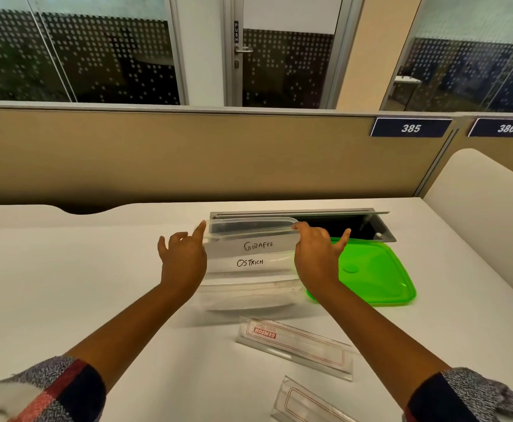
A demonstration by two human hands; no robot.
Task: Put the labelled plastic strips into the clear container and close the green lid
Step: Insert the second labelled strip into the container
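Note:
The clear container [249, 296] stands in the middle of the white desk with two labelled strips inside: one reading "GIRAFEE" [258, 245] behind one reading "OSTRICH" [250, 262]. My left hand [183, 260] is at the container's left end and my right hand [316, 254] at its right end, fingertips touching the ends of the Girafee strip near the far rim. The green lid [377, 272] lies flat on the desk just right of the container, partly under my right hand. Two more clear strips lie in front: one with a red "GEMSON" mark [294, 347], one at the bottom edge [307, 403].
A grey cable tray with an open flap [340, 223] is set into the desk behind the container. A tan partition [188, 156] with number plates 385 and 386 runs along the back. A white side panel [486, 214] bounds the desk on the right.

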